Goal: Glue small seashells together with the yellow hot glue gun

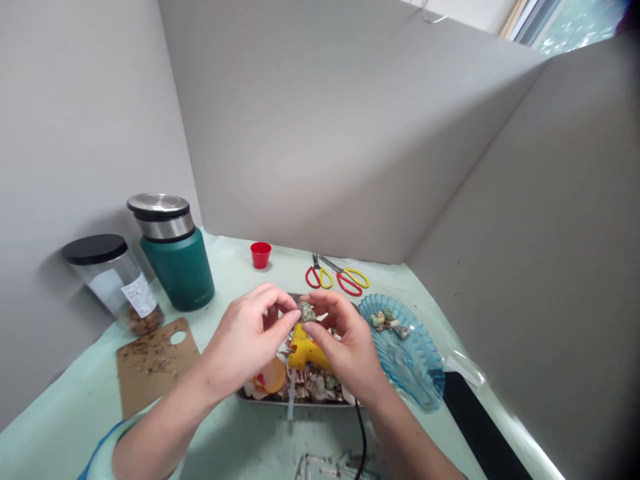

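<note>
Between my fingertips is a small greenish, speckled shell (307, 312), held up over a metal tray (320, 404). My left hand (253, 323) pinches its left side with thumb and forefinger. On the other side, the curled fingers and thumb of my right hand (350, 333) close around it. Below lies a yellow glue gun (303, 348), partly hidden by my right hand, with a pale glue stick (291, 395) poking out toward me. Many mixed shells (317, 387) fill the tray, along with an orange round piece (274, 375).
A blue shell-shaped plate (415, 363) holds several small shells at right, beside a black flat object (480, 427). Two scissors (345, 280) and a red cup (261, 255) stand behind. Left are a green flask (177, 267), a jar (125, 293) and a brown board (155, 367). A black cable (362, 433) runs frontward.
</note>
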The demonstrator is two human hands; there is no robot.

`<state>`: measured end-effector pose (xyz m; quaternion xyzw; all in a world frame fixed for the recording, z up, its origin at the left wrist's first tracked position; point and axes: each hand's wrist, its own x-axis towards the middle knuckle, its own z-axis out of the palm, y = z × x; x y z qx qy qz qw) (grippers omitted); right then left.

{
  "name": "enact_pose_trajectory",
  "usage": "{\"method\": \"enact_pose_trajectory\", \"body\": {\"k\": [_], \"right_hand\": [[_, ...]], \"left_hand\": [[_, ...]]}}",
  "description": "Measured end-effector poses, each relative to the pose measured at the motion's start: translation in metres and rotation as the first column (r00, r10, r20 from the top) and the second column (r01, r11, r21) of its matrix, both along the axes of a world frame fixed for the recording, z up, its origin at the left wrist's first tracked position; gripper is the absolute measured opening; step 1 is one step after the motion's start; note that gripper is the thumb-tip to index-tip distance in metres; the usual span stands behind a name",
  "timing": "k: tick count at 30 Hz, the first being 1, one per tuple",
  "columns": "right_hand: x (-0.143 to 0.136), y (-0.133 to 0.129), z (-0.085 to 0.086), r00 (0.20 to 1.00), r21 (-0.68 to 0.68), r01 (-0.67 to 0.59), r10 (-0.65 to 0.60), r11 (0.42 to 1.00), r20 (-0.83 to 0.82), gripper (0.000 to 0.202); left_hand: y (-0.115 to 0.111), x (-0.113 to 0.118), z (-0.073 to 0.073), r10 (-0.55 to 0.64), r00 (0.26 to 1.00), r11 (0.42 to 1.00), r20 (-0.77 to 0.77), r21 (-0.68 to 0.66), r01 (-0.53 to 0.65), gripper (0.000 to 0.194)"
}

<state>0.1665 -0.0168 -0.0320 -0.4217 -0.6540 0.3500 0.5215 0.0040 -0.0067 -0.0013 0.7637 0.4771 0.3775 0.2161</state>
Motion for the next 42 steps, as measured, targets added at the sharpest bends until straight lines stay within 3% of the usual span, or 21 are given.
{"method": "enact_pose_trajectory", "body": {"k": [6, 17, 23, 27, 31, 34, 37, 39, 42], "right_hand": [[-0.002, -0.001, 0.003, 0.993, 0.056, 0.039, -0.045, 0.998, 0.114, 0.034], [0.001, 0.003, 0.000, 0.981, -0.019, 0.003, 0.000, 1.000, 0.196, 0.035], [-0.001, 0.005, -0.002, 0.994, -0.138, -0.088, 0.096, 0.986, 0.053, 0.030], [-0.004, 0.007, -0.003, 0.977, -0.252, -0.186, 0.151, 0.950, -0.153, 0.027], [-0.004, 0.007, -0.002, 0.964, -0.258, -0.205, 0.149, 0.944, -0.220, 0.026], [0.009, 0.009, -0.006, 0.995, -0.234, -0.085, 0.071, 0.969, -0.068, 0.027], [0.038, 0.013, -0.017, 0.983, -0.183, 0.139, -0.113, 0.973, 0.145, 0.030], [0.064, 0.014, -0.028, 0.935, -0.142, 0.283, -0.240, 0.949, 0.262, 0.031], [0.102, 0.011, -0.044, 0.787, -0.068, 0.486, -0.403, 0.871, 0.467, 0.031]], "left_hand": [[-0.002, 0.001, 0.001, 0.041, 0.998, 0.999, -0.056, 0.030, -0.039, 0.013], [0.000, -0.005, -0.001, 0.029, 0.984, 0.990, -0.178, 0.140, -0.003, 0.015], [-0.001, -0.002, -0.002, 0.009, 0.990, 0.991, -0.144, 0.130, 0.010, 0.016], [-0.001, 0.000, -0.002, 0.009, 0.992, 0.994, -0.127, 0.106, 0.005, 0.016], [-0.001, 0.001, -0.004, 0.024, 0.996, 0.996, -0.087, 0.088, -0.016, 0.015], [-0.002, 0.001, -0.004, 0.062, 0.997, 0.992, -0.043, 0.113, -0.057, 0.016], [-0.002, -0.001, -0.004, 0.088, 0.995, 0.986, -0.043, 0.145, -0.081, 0.018], [-0.003, -0.003, -0.003, 0.091, 0.994, 0.984, -0.064, 0.157, -0.080, 0.016], [-0.004, -0.004, -0.003, 0.080, 0.993, 0.983, -0.086, 0.170, -0.065, 0.015]]}}
